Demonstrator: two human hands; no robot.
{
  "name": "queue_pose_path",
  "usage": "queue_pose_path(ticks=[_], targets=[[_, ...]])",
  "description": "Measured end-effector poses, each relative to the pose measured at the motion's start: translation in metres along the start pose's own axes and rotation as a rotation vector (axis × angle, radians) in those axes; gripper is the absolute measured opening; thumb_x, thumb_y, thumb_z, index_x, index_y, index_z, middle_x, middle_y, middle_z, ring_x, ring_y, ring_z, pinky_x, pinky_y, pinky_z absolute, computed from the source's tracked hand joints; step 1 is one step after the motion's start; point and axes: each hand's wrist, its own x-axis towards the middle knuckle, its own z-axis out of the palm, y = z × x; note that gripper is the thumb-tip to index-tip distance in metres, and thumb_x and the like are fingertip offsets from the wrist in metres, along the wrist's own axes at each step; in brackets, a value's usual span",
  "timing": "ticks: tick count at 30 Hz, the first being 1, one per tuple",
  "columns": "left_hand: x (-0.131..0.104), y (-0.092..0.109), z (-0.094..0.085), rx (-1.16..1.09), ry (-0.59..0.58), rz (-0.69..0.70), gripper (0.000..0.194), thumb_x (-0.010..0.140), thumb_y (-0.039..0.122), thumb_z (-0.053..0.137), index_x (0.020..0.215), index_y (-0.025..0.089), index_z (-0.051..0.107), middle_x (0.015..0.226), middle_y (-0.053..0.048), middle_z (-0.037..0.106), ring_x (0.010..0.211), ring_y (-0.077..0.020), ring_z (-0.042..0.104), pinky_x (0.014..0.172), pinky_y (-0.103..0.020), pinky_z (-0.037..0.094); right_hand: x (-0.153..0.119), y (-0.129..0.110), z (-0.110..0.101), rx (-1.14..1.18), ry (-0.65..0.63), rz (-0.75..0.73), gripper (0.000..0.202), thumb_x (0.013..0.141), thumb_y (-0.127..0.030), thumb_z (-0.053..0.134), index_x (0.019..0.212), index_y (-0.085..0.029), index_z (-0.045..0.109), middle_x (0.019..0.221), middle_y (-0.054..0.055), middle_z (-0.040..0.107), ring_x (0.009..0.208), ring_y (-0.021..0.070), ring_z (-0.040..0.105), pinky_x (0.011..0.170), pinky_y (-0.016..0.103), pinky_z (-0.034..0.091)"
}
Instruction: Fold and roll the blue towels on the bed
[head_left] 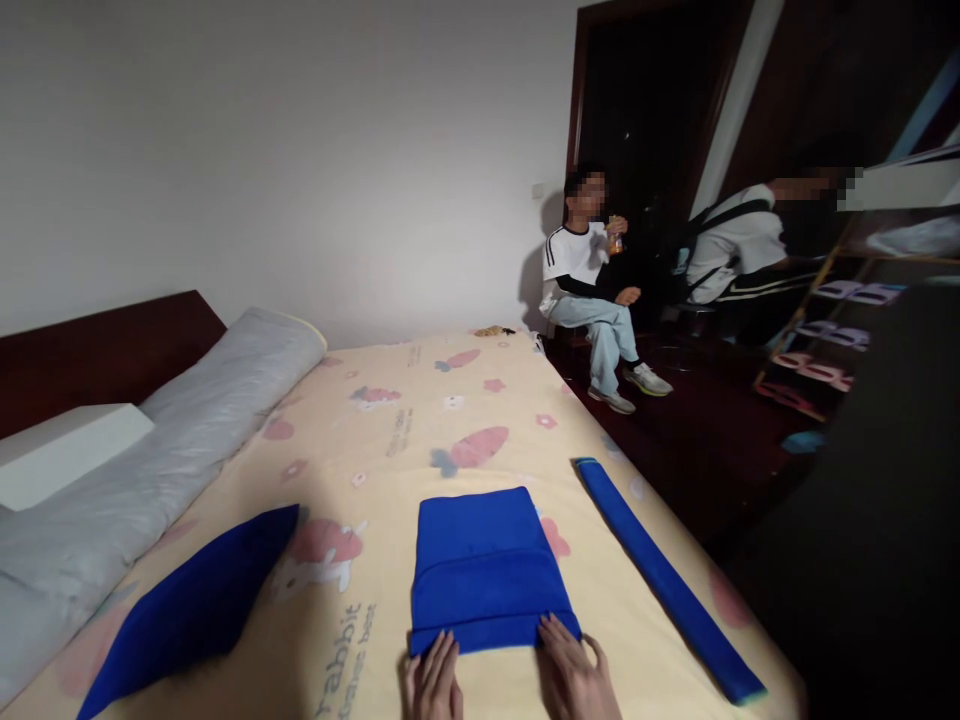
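A folded blue cloth (484,560) lies flat on the patterned bed sheet (390,450), with a narrow folded band along its near edge. The fingertips of my left hand (435,680) rest on the near left corner, fingers extended. At the near right corner, my right hand (574,670) presses on the band, its fingers flat and the thumb apart. To the right lies a long, narrow folded blue strip (667,575). Another blue cloth (199,600) is spread at the left.
A long grey pillow (187,440) and a white box (71,450) lie by the dark headboard (112,345). Beyond the bed, a seated person (592,280) holds a bottle; another person (739,240) leans near a shoe rack (817,350).
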Motion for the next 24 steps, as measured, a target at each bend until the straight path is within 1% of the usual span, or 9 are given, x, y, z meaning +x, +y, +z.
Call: queue_pose_path(ticks=[2, 4, 8, 12, 14, 16, 19, 21, 24], targets=[[0.001, -0.007, -0.003, 0.057, -0.017, -0.095, 0.044, 0.081, 0.012, 0.047, 0.113, 0.031, 0.07, 0.115, -0.002, 0.073, 0.107, -0.0207, 0.067, 0.091, -0.039, 0.046, -0.003, 0.013, 0.0, -0.031, 0.024, 0.048, 0.06, 0.071, -0.014, 0.048, 0.128, -0.029, 0.061, 0.134, 0.004, 0.061, 0.119, 0.0255, 0.059, 0.099, 0.039, 0.035], [0.008, -0.009, -0.006, 0.078, -0.06, -0.16, 0.044, 0.079, 0.01, 0.047, 0.11, 0.032, 0.071, 0.112, -0.002, 0.075, 0.106, -0.0218, 0.066, 0.091, -0.04, 0.044, -0.002, 0.017, -0.002, -0.059, 0.069, 0.059, 0.058, 0.071, -0.011, 0.048, 0.124, -0.029, 0.062, 0.131, 0.003, 0.063, 0.117, 0.0242, 0.06, 0.099, 0.037, 0.034], [0.035, 0.002, -0.015, 0.045, -0.126, -0.283, 0.05, 0.073, 0.004, 0.05, 0.11, 0.032, 0.07, 0.112, -0.001, 0.073, 0.11, -0.0227, 0.062, 0.098, -0.043, 0.039, 0.015, 0.007, -0.008, -0.064, 0.146, 0.048, 0.052, 0.075, -0.006, 0.044, 0.119, -0.025, 0.063, 0.122, 0.004, 0.068, 0.112, 0.0211, 0.062, 0.093, 0.035, 0.034], [0.063, 0.01, -0.032, -0.061, -0.198, -0.327, 0.049, 0.074, 0.0, 0.047, 0.102, 0.032, 0.072, 0.108, 0.001, 0.073, 0.109, -0.0208, 0.061, 0.1, -0.044, 0.035, 0.038, -0.004, -0.026, 0.002, 0.112, 0.088, 0.038, 0.08, -0.007, 0.042, 0.103, -0.025, 0.066, 0.104, 0.004, 0.073, 0.096, 0.0207, 0.064, 0.09, 0.036, 0.035], [0.069, 0.01, -0.041, -0.107, -0.217, -0.352, 0.047, 0.074, 0.0, 0.047, 0.098, 0.031, 0.072, 0.105, 0.0, 0.074, 0.107, -0.0205, 0.062, 0.099, -0.044, 0.035, 0.046, -0.009, -0.039, 0.035, 0.056, 0.115, 0.037, 0.079, -0.005, 0.042, 0.096, -0.024, 0.068, 0.097, 0.004, 0.073, 0.09, 0.0209, 0.063, 0.091, 0.037, 0.034], [0.067, 0.01, -0.051, -0.13, -0.231, -0.397, 0.043, 0.073, 0.002, 0.049, 0.095, 0.03, 0.073, 0.104, -0.001, 0.074, 0.106, -0.0211, 0.062, 0.098, -0.045, 0.034, 0.049, -0.013, -0.052, 0.065, -0.016, 0.137, 0.039, 0.073, -0.003, 0.042, 0.093, -0.023, 0.068, 0.094, 0.003, 0.072, 0.09, 0.0214, 0.063, 0.091, 0.038, 0.034], [0.052, 0.012, -0.062, -0.127, -0.288, -0.45, 0.04, 0.07, 0.003, 0.051, 0.09, 0.029, 0.072, 0.1, -0.001, 0.073, 0.105, -0.0216, 0.061, 0.097, -0.043, 0.032, 0.044, -0.017, -0.065, 0.09, -0.131, 0.173, 0.035, 0.067, -0.006, 0.044, 0.086, -0.022, 0.068, 0.089, 0.004, 0.071, 0.092, 0.0232, 0.062, 0.089, 0.038, 0.035], [0.038, 0.015, -0.066, -0.109, -0.329, -0.45, 0.038, 0.067, 0.002, 0.052, 0.086, 0.029, 0.071, 0.096, 0.0, 0.072, 0.103, -0.0214, 0.061, 0.097, -0.042, 0.032, 0.036, -0.019, -0.069, 0.087, -0.181, 0.191, 0.029, 0.066, -0.009, 0.045, 0.081, -0.022, 0.067, 0.086, 0.004, 0.071, 0.093, 0.0246, 0.061, 0.089, 0.038, 0.036], [0.023, 0.019, -0.071, -0.079, -0.357, -0.436, 0.036, 0.067, 0.001, 0.051, 0.08, 0.029, 0.07, 0.091, 0.001, 0.072, 0.099, -0.0213, 0.063, 0.097, -0.043, 0.033, 0.026, -0.021, -0.07, 0.082, -0.212, 0.219, 0.025, 0.069, -0.01, 0.046, 0.078, -0.021, 0.067, 0.083, 0.005, 0.07, 0.093, 0.0249, 0.062, 0.088, 0.038, 0.037]])
